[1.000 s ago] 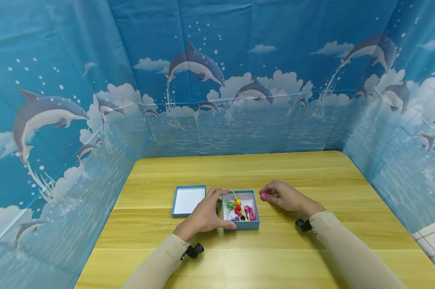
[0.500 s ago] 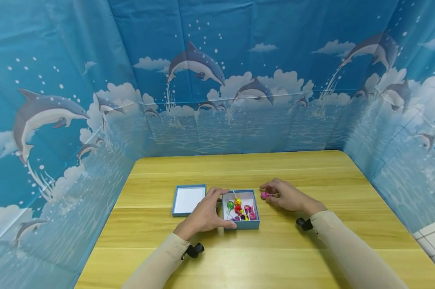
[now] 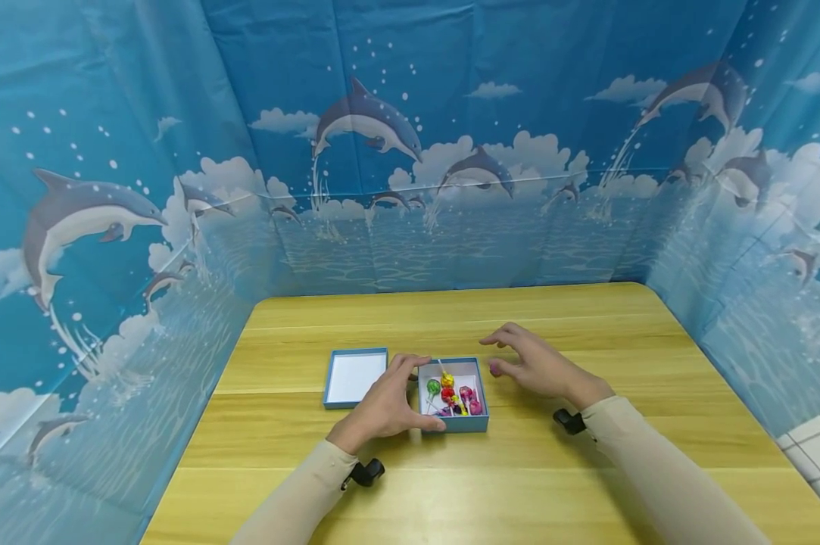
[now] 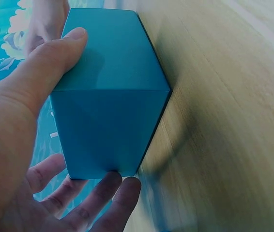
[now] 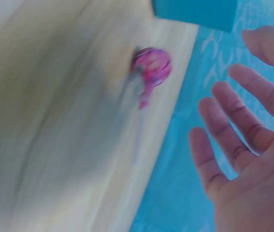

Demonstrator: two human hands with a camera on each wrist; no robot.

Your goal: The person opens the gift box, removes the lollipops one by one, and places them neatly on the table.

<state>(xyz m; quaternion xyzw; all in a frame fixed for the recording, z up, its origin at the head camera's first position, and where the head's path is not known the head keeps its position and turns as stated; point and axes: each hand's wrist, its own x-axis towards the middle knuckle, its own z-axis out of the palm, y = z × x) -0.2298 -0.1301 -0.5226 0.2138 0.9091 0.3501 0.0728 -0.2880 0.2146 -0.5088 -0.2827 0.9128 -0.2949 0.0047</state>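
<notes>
Box: blue outside, pale inside, lidless [image 3: 466, 425]; mid-surface, contents on view from above.
Box contents: a green lollipop [image 3: 433, 387] at left, a yellow lollipop [image 3: 447, 381] at the far side, a red lollipop [image 3: 447, 395] near the middle, and pink lollipops [image 3: 475, 407] at right; other wrapped pieces crowd the near end, too small to sort.
Lid: shallow, blue rim, white inside [image 3: 353, 378]; set to the left of the box, inside facing up.
Loose pink lollipop: one [image 5: 152, 65], lying on the surface, just right of the box; stick shown in the right wrist view.
Left hand: at the box's left side [image 3: 388, 405]; fingers spread round the box and holding it, thumb along the near wall.
Right hand: over the loose pink lollipop [image 3: 542, 369]; fingers released, spread and grasping nothing, the lollipop apart from them in the right wrist view.
Surface: yellow wood-grain top [image 3: 519, 492].
Backdrop: blue curtain printed with dolphins [image 3: 416, 45], on the left, far and right sides.
Progress, as judged: lid off, most visible lollipops inside the box.
Outstanding, as judged: one lollipop outside, box uncovered.
</notes>
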